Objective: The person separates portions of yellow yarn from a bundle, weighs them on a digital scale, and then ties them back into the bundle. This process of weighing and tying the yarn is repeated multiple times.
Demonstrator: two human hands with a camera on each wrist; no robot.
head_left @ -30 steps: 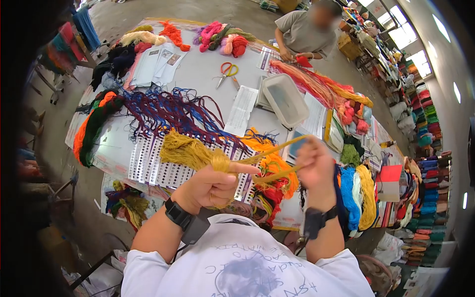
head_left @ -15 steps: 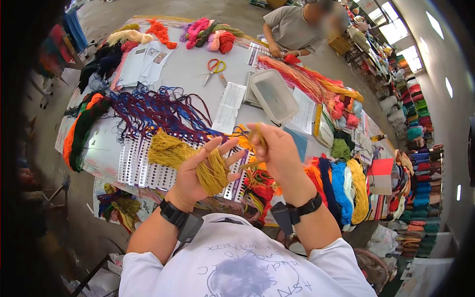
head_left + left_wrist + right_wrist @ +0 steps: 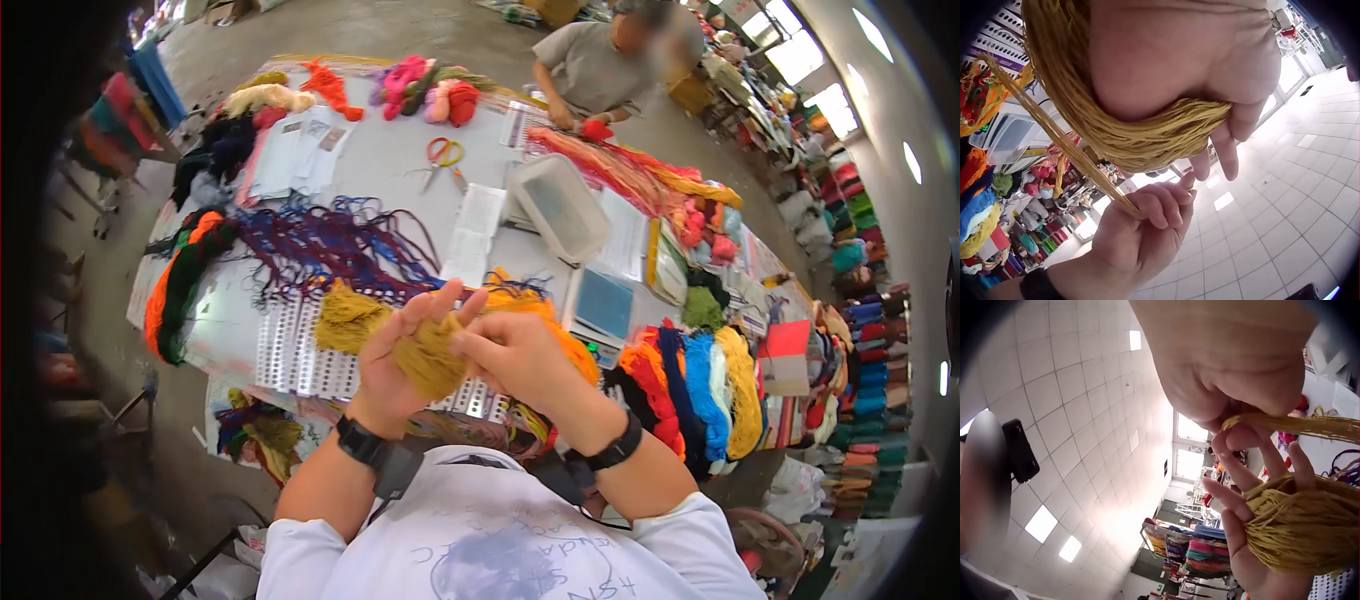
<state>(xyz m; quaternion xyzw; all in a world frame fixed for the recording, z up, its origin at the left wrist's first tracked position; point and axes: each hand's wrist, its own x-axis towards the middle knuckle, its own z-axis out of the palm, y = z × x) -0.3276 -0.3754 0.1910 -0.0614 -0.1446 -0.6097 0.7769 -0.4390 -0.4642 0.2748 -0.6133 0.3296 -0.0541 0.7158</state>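
Left hand (image 3: 395, 350): fingers straight and spread, pointing away from you. It carries the mustard yarn hank (image 3: 432, 362), looped round the palm.
Right hand (image 3: 512, 352): against the left. Thumb and curled fingers pinch the loose strand (image 3: 1054, 134).
Strand: runs straight out from your pinch, close beside the hank; its far end is out of view.
Hank position: held up between both hands, above the perforated card sheet (image 3: 300, 350) at the near edge of the tabletop (image 3: 400, 170).
Step (judged): wrapping the strand round the hank.
Next move calls for: even tension on the strand and left fingers kept spread, or the loops may slip.
Mid-tabletop: scissors (image 3: 445, 155), tray (image 3: 560, 205).
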